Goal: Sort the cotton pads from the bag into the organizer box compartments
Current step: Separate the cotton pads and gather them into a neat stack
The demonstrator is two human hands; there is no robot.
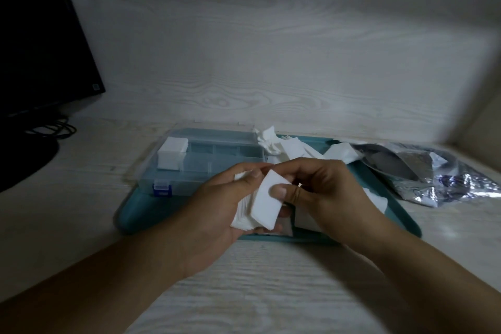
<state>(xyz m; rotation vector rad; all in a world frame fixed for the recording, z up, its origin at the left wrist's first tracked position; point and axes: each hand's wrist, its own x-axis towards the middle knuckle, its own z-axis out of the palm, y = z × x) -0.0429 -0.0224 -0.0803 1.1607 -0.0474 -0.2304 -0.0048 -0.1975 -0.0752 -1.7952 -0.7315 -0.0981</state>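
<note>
Above the teal plastic tray (pixel 130 221), left hand (pixel 217 214) grasps a stack of white square cotton pads (pixel 245 211); right hand (pixel 320 190) pinches its top pad (pixel 264 199). Risk: a loose grip could fan the stack before it reaches the clear compartmented organizer box (pixel 206 154), far left.

The tray (pixel 130 218) lies on the table (pixel 244 279), near the wall (pixel 271 49). The organizer box (pixel 195 168) stands on the tray's far left part, with 1 stack of cotton pads (pixel 172 153) in its far-left compartment. Loose pads (pixel 282 144) lie on the tray right of the box. The bag (pixel 433 173) lies on the table right of the tray. A monitor (pixel 40 35) stands far left. Both hands (pixel 217 214) hold pads above the tray's near part.
</note>
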